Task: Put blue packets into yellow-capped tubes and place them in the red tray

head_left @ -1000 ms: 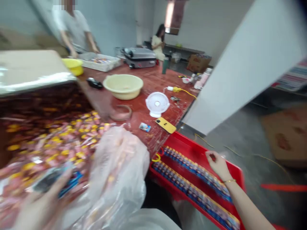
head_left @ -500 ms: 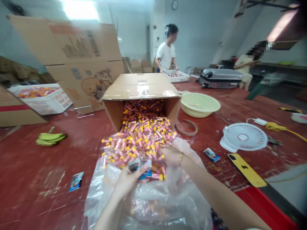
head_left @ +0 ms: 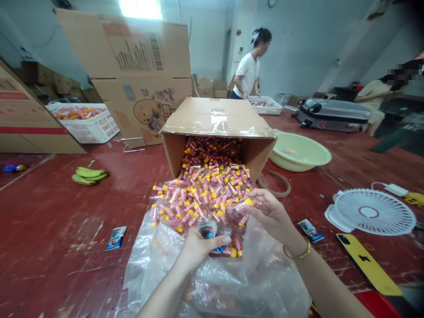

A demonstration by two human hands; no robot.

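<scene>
Head view: at frame centre a cardboard box [head_left: 218,115] lies on its side, rumpled clear plastic [head_left: 278,278] covers the lower centre, and yellow-capped tubes [head_left: 198,192] heap from the box's mouth onto it. Below the middle, the left hand [head_left: 198,248] clamps small packets [head_left: 208,230] (thumb on top); right of centre, the right hand [head_left: 273,216] pinches a single tube [head_left: 244,204] near its cap.

One head-worn camera is aimed forward and down; the open carton [head_left: 215,119] is faced mouth-on; left hand [head_left: 199,247] and right hand [head_left: 273,216] are seen close before it, the wall [head_left: 298,57] far behind it.
</scene>
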